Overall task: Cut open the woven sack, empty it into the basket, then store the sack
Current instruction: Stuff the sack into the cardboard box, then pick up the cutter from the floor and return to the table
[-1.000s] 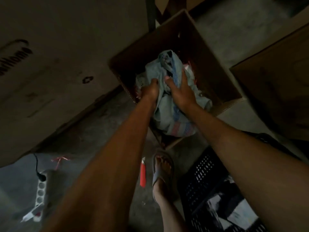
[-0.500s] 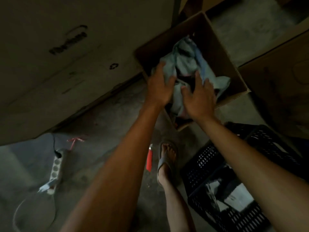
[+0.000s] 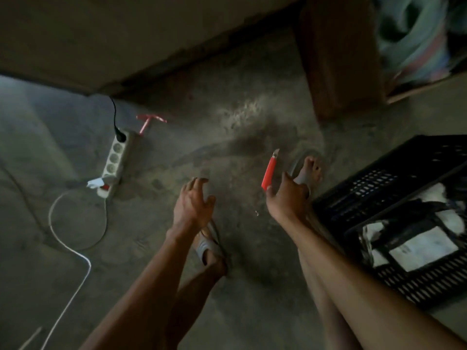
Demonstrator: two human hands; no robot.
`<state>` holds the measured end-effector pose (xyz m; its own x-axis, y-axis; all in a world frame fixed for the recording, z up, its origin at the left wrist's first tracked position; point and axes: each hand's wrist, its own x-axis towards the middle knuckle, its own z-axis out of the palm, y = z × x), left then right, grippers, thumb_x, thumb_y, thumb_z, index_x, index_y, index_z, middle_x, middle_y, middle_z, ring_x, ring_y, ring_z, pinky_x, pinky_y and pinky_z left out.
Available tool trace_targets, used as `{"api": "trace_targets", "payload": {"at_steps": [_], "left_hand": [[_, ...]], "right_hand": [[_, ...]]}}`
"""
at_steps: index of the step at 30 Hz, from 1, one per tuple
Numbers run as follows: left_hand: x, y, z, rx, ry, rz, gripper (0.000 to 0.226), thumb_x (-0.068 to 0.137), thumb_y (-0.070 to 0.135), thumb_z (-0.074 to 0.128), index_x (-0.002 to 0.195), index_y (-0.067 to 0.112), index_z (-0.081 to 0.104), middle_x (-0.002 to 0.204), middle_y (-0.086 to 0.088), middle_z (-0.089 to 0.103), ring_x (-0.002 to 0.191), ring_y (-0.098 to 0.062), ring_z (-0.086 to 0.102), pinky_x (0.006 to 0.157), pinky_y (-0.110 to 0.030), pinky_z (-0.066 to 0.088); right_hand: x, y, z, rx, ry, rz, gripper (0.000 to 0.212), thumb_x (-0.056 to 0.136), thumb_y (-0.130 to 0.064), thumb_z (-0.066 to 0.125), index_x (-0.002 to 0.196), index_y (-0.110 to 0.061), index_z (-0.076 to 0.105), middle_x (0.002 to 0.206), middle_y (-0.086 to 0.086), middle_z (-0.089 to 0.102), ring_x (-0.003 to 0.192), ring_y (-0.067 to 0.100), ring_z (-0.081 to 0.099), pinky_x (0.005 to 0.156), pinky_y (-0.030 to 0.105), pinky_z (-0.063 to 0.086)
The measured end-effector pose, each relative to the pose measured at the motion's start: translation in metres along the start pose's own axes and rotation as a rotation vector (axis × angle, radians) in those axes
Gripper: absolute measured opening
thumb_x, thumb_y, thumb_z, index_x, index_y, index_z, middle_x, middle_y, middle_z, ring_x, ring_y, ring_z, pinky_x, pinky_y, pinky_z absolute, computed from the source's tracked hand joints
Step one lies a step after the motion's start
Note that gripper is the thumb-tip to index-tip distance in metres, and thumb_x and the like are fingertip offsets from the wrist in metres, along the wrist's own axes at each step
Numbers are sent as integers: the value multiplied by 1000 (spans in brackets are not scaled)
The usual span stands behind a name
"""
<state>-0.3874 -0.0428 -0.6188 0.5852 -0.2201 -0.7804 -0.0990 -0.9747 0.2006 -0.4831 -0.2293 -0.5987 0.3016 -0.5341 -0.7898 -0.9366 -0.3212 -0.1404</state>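
Observation:
The pale blue-green woven sack (image 3: 419,41) lies crumpled inside a brown cardboard box (image 3: 338,56) at the top right. A black plastic basket (image 3: 379,188) with white packets in it stands on the floor at the right. A red box cutter (image 3: 270,171) lies on the concrete floor with its blade out. My right hand (image 3: 288,200) hovers just below the cutter's handle, fingers apart, holding nothing. My left hand (image 3: 193,204) hangs over the floor to the left, fingers curled apart and empty.
A white power strip (image 3: 115,160) with a black plug and a white cable (image 3: 73,251) lies on the floor at the left, with a pink strip (image 3: 149,121) beside it. A large cardboard slab (image 3: 126,34) leans at the top. My sandalled feet (image 3: 307,170) stand between the hands and the basket.
Both hands have let go of the sack in the box and dropped down toward the floor. The view has swung down and left; the right hand now sits near the red cutter.

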Motion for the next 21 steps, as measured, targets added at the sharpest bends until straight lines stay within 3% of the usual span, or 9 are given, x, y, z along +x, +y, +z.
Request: {"api": "trace_targets", "payload": {"at_steps": [4,7,12,16,19,21], "left_hand": [[73,-63,68,46,-4,-9,76,93,25,65,158,12,30,168,-20,18,157,-34,13,127,-39,18],[133,-89,115,67,67,18,84,92,27,64,162,16,19,170,-18,5,158,-34,3,126,-43,19],[201,-92,159,31,169,75,90,90,24,61,163,22,8,171,-17,-6,158,-33,-7,127,-46,15],[217,-88,176,-23,170,78,97,89,33,65,163,22,3,169,-18,-14,157,-34,-14,128,-48,8],[214,-91,174,-19,141,88,102,88,39,67,163,21,1,168,-19,-17,156,-35,-16,127,-47,6],[210,-92,161,-1,95,106,95,91,33,65,164,19,6,169,-20,-13,157,-36,-11,127,-45,11]], "right_hand": [[82,4,95,-2,62,140,38,95,-32,56,120,-4,61,122,18,67,119,34,59,91,37,46],[144,9,147,13,174,216,41,91,-32,61,122,-5,63,121,18,68,119,35,60,94,41,49],[208,10,194,7,311,261,38,90,-29,64,125,-17,60,116,10,71,109,28,67,80,35,53],[229,13,208,-5,416,353,24,101,-17,47,112,-12,68,109,13,73,101,30,70,73,37,53],[227,16,204,-34,385,388,20,95,-7,57,109,-5,71,111,14,73,103,29,70,76,36,55],[215,14,195,-46,346,361,24,87,-6,65,109,-5,72,109,14,74,103,29,71,75,34,55]]}}
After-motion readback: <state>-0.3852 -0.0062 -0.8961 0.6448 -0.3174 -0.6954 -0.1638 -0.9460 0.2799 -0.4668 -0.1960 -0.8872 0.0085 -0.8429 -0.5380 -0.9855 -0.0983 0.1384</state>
